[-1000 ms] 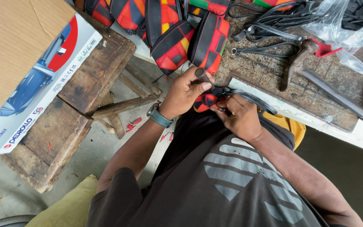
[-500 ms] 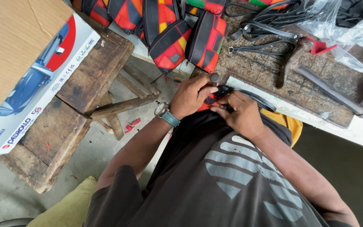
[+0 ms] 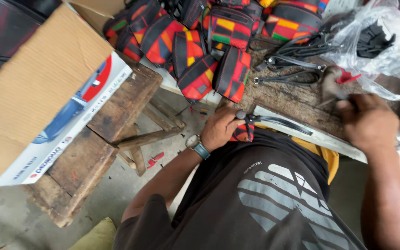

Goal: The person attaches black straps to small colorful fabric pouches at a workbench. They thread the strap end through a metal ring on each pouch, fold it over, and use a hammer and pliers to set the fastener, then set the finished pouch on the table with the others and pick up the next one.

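Note:
My left hand (image 3: 219,130), with a watch on the wrist, holds a small red, black and yellow patchwork pouch (image 3: 243,133) against the front edge of the wooden workbench (image 3: 297,99). A black strap (image 3: 281,122) runs from the pouch to the right along the edge. My right hand (image 3: 367,122) is far to the right on the bench, closed around the handle of a hammer (image 3: 330,84) whose head points away from me. The handle is hidden under my fingers.
Several patchwork bags (image 3: 195,44) are piled at the back of the bench. Black straps with buckles (image 3: 292,67) and a clear plastic bag (image 3: 385,44) lie beside the hammer. A wooden stool (image 3: 112,139) carries a cardboard box (image 3: 38,97) at the left.
My right hand left the pouch and moved right onto the hammer handle. My left hand stays on the pouch at the bench edge.

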